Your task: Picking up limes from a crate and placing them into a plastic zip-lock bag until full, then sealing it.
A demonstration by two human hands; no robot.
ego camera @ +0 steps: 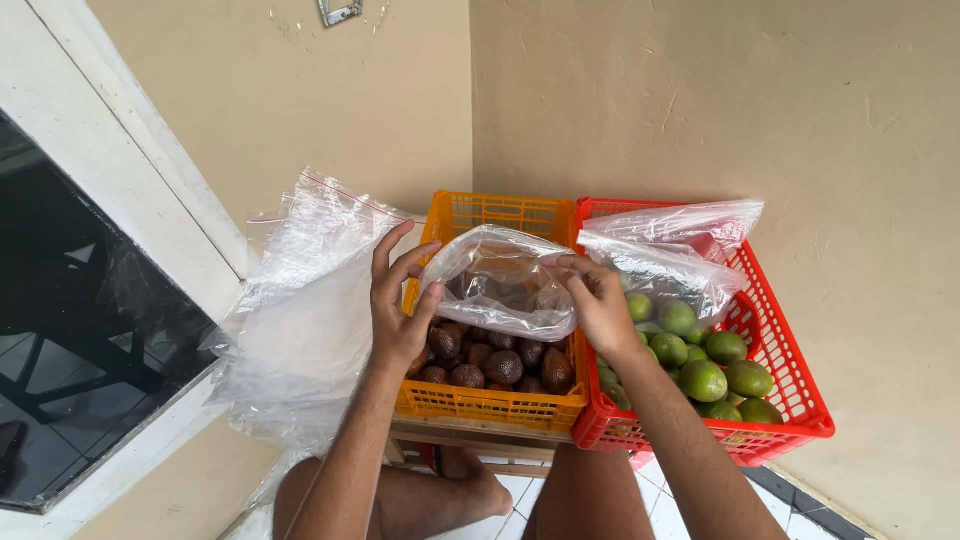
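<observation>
— Where is this?

— A corner of two beige plaster walls, with a dark window in a white frame on the left and white floor tiles below. Two plastic crates sit side by side on a low wooden stand against the corner.

— What are the hands doing?

— Both hold one clear plastic bag over the orange crate. The left hand grips the bag's left edge: the thumb presses the plastic from the inside while the fingers stand up, spread and nearly straight. The right hand pinches the bag's right rim, fingers curled together onto the plastic. Between them the bag's mouth is stretched open.

— Anything in the bag?

— A few dark shapes show through it, but I cannot tell whether they lie inside or in the crate behind.

— And the crates?

— The orange one is full of brown, scaly snake fruit, directly under the bag and just below both hands. The red crate to the right holds green citrus fruit, with more clear bags draped over its back. A loose stack of clear zip bags leans against the wall beside the left hand.
</observation>
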